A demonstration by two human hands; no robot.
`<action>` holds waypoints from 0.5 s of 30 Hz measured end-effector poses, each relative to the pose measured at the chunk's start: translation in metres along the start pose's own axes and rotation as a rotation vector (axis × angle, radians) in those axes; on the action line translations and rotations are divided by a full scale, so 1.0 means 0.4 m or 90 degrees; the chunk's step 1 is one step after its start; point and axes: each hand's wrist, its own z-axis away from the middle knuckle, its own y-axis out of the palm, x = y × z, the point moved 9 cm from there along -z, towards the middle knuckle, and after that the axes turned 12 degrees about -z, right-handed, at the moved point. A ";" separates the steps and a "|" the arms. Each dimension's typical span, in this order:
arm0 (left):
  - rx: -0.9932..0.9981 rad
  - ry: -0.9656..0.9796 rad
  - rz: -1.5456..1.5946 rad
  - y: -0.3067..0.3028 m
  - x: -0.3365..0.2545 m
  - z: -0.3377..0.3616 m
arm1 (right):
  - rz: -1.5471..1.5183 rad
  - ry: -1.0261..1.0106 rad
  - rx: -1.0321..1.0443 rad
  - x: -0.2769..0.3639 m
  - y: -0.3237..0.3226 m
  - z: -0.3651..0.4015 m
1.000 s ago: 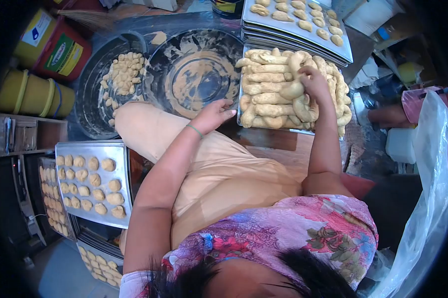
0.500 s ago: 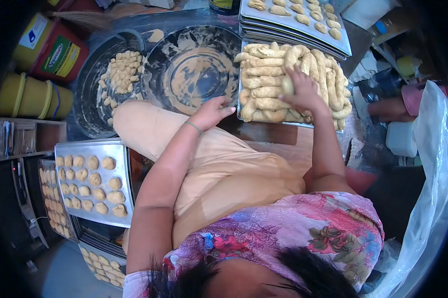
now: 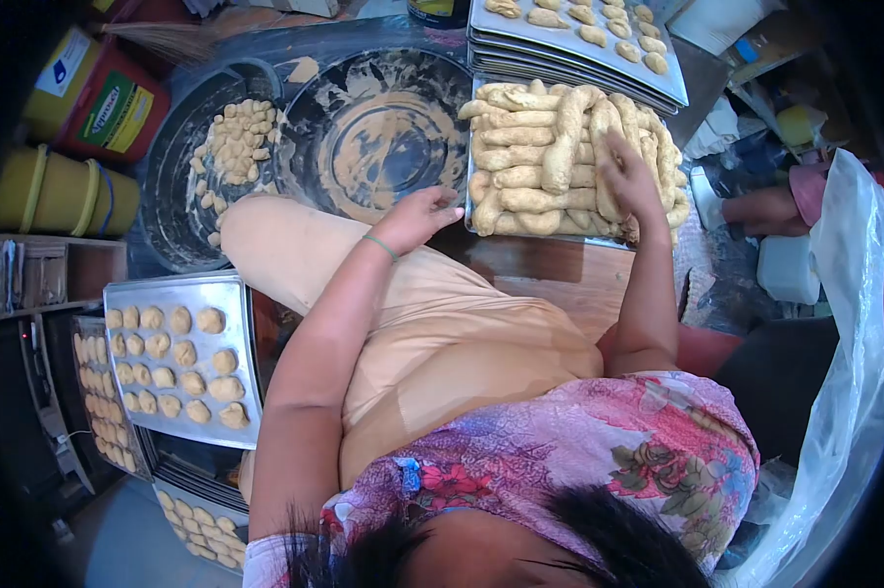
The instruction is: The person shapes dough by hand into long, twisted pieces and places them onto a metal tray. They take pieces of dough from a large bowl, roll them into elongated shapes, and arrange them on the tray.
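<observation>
Long, pale dough ropes [image 3: 530,157] lie piled on a metal tray [image 3: 550,238], some crosswise and some lengthwise on top. My right hand [image 3: 633,184] is over the right half of this pile, its fingers curled round one lengthwise dough rope [image 3: 607,201]. Another rope [image 3: 564,147] lies lengthwise just left of it. My left hand [image 3: 420,220] rests above my thigh, between the floury black basin [image 3: 300,127] and the tray's left edge. Its fingers are loosely apart with nothing in them.
Behind the pile stands a stack of trays [image 3: 672,93] topped with dough pieces. Left, a dark tub [image 3: 168,220] holds small dough lumps [image 3: 238,142]. A tray of dough balls [image 3: 241,343] sits lower left. Buckets [image 3: 60,191] stand far left; a clear plastic sheet [image 3: 844,294] hangs right.
My right hand has moved right across the pile. The dough rope it was on now lies straight lengthwise over the crosswise ones. My left hand has hardly moved.
</observation>
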 end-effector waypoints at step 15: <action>0.012 -0.015 -0.019 0.005 -0.007 -0.002 | 0.163 0.068 -0.136 0.050 -0.025 -0.031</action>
